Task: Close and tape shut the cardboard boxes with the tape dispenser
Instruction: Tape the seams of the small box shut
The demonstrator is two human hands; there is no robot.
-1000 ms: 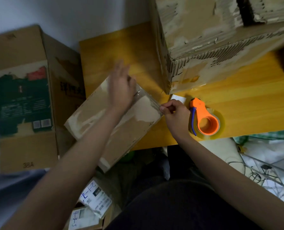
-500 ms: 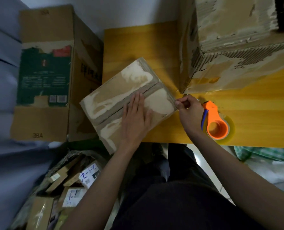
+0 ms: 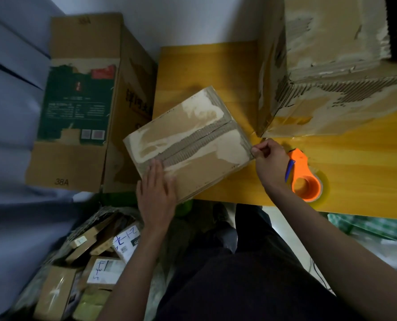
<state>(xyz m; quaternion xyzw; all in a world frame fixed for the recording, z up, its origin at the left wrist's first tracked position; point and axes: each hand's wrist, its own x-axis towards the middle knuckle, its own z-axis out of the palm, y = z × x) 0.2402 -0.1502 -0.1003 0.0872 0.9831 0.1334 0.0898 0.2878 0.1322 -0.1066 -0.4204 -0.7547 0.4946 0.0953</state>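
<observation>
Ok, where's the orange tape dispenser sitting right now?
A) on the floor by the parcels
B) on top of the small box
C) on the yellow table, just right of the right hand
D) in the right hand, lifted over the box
C: the orange tape dispenser lies on the yellow table beside the right hand, which pinches at the small box edge instead of holding it.
</observation>
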